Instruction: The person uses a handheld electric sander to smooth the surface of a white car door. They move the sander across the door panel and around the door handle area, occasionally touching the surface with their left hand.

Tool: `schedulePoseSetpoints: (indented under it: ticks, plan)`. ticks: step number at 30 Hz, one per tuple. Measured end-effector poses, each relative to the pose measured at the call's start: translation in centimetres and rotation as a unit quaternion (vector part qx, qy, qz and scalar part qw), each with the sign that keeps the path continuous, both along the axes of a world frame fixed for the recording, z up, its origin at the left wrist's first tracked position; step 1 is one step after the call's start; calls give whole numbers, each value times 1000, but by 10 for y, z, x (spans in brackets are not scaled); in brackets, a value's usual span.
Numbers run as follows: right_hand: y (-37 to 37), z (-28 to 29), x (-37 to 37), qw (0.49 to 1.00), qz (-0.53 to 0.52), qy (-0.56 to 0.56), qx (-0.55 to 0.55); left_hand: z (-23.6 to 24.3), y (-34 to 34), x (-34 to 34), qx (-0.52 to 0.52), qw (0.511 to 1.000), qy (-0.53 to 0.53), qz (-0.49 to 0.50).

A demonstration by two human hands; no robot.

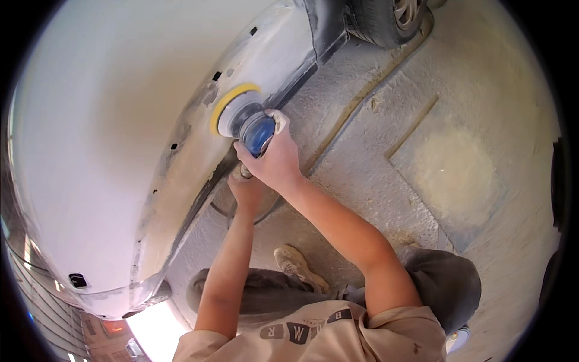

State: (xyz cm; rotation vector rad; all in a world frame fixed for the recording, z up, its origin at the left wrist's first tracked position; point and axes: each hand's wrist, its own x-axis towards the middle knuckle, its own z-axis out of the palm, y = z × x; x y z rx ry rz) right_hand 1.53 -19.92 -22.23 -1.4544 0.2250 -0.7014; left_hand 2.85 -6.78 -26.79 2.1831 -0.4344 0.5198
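Observation:
A round power sander [258, 133] with a blue top, a grey body and a yellow-edged pad is against the lower side panel [199, 123] of a car. My right hand [281, 158] is closed around the blue top, thumb on one side and fingers on the other. Below it, my left hand [246, 188] grips the rear end of the sander; part of its fingers is hidden by the right hand. The pad's face is turned to the panel and cannot be seen. Bare patches, tan filler and small dark holes mark the panel along its lower edge.
A car wheel [389, 21] stands at the far end. A hose [278, 204] loops on the dusty concrete floor [344, 199] beneath my arms. Grooves and a pale powdery patch [455, 175] lie to the right. My shoe [300, 268] and bent knees are close below.

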Motion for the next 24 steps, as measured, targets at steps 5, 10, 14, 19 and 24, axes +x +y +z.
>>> schedulePoseSetpoints:
  ticks: [5, 10, 14, 19, 24]
  plan:
    - [-33, 2, 16, 999, -25, -36, 15, -1, -9, 15, 143, 988, 24, 52]
    - [-59, 26, 22, 989, 10, -21, 143, 19, -32, 22, 214, 975, 29, 62]
    - [-1, 1, -1, 1000, 19, 2, 14, -19, 10, 6, 14, 999, 43, 7]
    - [5, -8, 0, 999, 17, -43, -25, -19, 29, 11, 68, 997, 15, 36]
    - [-54, 3, 32, 995, -42, -40, 78, 7, -29, 29, 172, 981, 31, 83]
